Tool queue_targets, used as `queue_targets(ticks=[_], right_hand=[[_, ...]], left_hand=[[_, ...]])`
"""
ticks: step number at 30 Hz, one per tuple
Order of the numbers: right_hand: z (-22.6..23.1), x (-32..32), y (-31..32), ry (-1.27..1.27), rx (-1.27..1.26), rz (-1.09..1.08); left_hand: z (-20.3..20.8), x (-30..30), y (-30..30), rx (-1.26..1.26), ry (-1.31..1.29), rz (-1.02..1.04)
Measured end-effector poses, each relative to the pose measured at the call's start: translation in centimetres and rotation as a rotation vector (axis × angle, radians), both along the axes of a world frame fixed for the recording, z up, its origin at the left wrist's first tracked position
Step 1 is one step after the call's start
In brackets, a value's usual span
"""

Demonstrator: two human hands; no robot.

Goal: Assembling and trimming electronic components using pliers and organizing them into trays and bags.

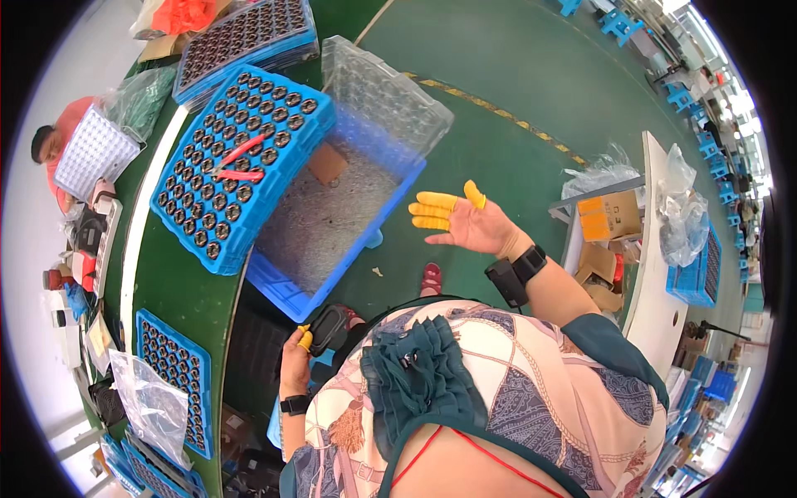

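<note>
My right hand (473, 222) is held out palm up over the green floor, fingers apart and nothing in it. Yellow finger cots cover most of its fingertips. Low beside the bench edge, my left hand (295, 355), also with yellow finger cots, is closed at the edge of a black rounded object (330, 329) whose kind I cannot make out. Ahead and left lies a blue tray (286, 184) with rows of round dark parts. Red-handled pliers (241, 175) rest on it. A blue bin (282, 290), partly under that tray, has many fine scraps at its bottom.
Clear plastic trays (390, 91) lean across the bin's far end. More blue trays (249, 50) are stacked on the green bench (195, 303). A person (70, 137) is across the bench at left. Cartons (610, 217) fill a white-edged shelf at right.
</note>
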State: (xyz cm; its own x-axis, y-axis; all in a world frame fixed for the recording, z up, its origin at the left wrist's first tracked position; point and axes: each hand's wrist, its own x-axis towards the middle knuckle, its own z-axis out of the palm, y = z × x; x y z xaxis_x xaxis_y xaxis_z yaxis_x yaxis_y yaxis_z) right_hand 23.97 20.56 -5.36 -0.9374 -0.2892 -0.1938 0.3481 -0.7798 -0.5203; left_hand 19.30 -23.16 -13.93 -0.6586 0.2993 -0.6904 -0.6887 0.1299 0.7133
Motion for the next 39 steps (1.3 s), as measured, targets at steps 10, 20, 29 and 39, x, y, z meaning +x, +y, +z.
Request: queue_targets(ticks=[10,20,29,39], right_hand=[[0.8,2.0,3.7,0.117,-0.173,0.062],[0.7,1.3,4.4,0.126,-0.081,0.162],[2.5,-3.8,-0.7,0.087,-0.079,0.299],[4.6,-13.3,-15.4,0.188,0.167,0.558]], left_hand=[[7.7,2.0,11.2,-0.057,0.289,0.022],[11.4,0.1,14.5,-0.068,0.444,0.027],[11.8,-5.2,3.2,-0.297,0.677,0.427],[7.5,-15.7,-10.9,-0.798,0.846,0.300]])
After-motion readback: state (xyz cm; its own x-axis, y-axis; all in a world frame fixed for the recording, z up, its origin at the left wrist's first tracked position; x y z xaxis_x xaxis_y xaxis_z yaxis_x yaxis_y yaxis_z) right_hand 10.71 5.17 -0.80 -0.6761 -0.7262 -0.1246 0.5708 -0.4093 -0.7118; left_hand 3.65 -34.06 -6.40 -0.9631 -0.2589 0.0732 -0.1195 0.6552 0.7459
